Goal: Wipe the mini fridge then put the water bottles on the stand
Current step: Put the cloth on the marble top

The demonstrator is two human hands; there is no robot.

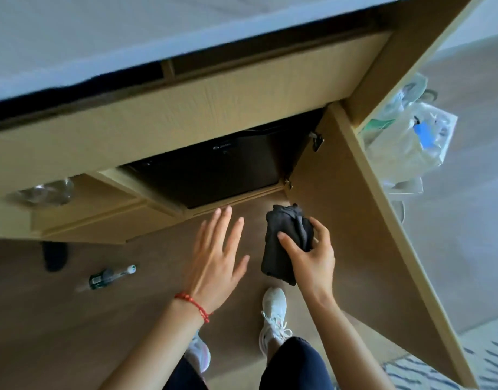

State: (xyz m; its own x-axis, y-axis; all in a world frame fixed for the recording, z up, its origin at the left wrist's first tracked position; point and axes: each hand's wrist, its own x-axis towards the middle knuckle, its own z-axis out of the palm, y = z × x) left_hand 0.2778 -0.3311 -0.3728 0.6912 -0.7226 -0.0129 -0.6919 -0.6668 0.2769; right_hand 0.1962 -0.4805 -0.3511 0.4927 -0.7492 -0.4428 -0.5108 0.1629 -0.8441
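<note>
The right hand (312, 257) grips a folded dark grey cloth (284, 246): the thumb lies across its front and the other fingers curl around its right edge, so the cloth hangs down below the hand, above the floor. The left hand (217, 257) holds nothing. Its fingers are straight and spread, the palm faces down, and the fingertips point toward the lower edge of the cabinet. A red string bracelet (193, 304) sits on the left wrist.

Just beyond both hands, the black mini fridge (214, 170) stands inside a light wooden cabinet (186, 108), and its door looks closed. The cabinet door (354, 220) is swung open to the right, beside the right hand.

One water bottle (107, 277) with a green label lies on its side on the brown floor (45, 319), to the left of the left hand and apart from it. Some clear plastic, blurred, lies in the open compartment (42, 192) left of the fridge. Plastic bags (411, 136) hang at the far right side of the cabinet. Below, two white sneakers (273, 316) stand on the floor.
</note>
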